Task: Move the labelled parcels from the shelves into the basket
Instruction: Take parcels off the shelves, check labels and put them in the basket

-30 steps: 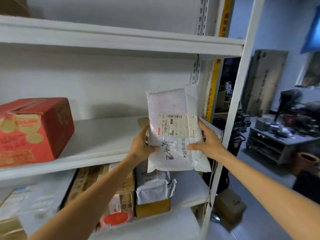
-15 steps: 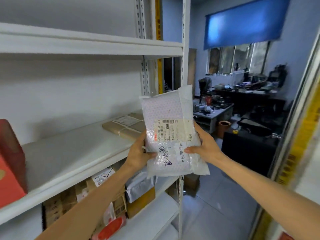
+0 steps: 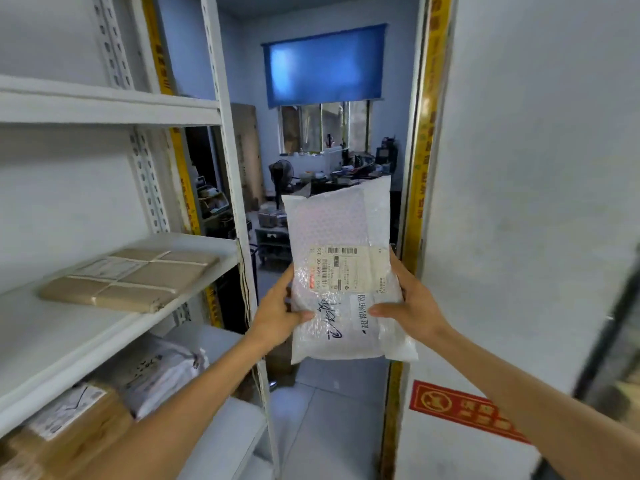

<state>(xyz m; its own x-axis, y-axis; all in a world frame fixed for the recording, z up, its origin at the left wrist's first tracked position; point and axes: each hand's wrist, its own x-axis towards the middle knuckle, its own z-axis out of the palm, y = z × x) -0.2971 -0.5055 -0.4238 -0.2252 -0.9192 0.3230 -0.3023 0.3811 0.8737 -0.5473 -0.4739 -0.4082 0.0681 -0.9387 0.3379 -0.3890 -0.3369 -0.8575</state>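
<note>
I hold a white bubble-wrap parcel (image 3: 343, 237) upright in front of me, clear of the shelves. It bears a barcode label and black handwriting. My left hand (image 3: 277, 315) grips its left edge, thumb on the front. My right hand (image 3: 408, 306) grips its right edge the same way. A flat brown paper parcel (image 3: 131, 280) tied with string lies on the middle shelf (image 3: 69, 334) at left. On the shelf below lie a white bagged parcel (image 3: 162, 368) and a labelled cardboard box (image 3: 65, 427). No basket is in view.
The white shelf post (image 3: 242, 271) stands just left of my left hand. A white wall (image 3: 519, 202) with a yellow strip and a red sign (image 3: 464, 410) fills the right. Between them a narrow passage leads to a cluttered room with a blue blind (image 3: 325, 64).
The view has swung right, away from the shelves toward the passage. The bubble-wrap parcel stays in both hands, now off the shelf front. The red box has left the view.
</note>
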